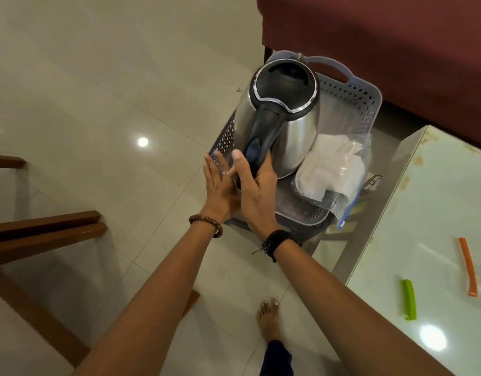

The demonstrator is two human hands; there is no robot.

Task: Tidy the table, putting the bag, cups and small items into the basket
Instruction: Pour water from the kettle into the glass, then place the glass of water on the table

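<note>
Forearms reach forward from the lower frame, a bare foot (269, 318) on the tiled floor (98, 77) below them.
Right hand (257, 191): curled closed around the black handle of a steel kettle (285, 109), black band at the wrist.
Left hand (220, 185): fingers spread flat against the near-left wall of the basket, beaded bracelet at the wrist.
Basket (350, 101): grey, perforated, standing on the floor beside the tabletop; the kettle sits inside.
Bag (331, 175): clear plastic with white contents, in the basket just right of the kettle.
Tabletop (437, 199): pale, carrying a green clip (409, 299) and an orange clip (467, 267), apart.
</note>
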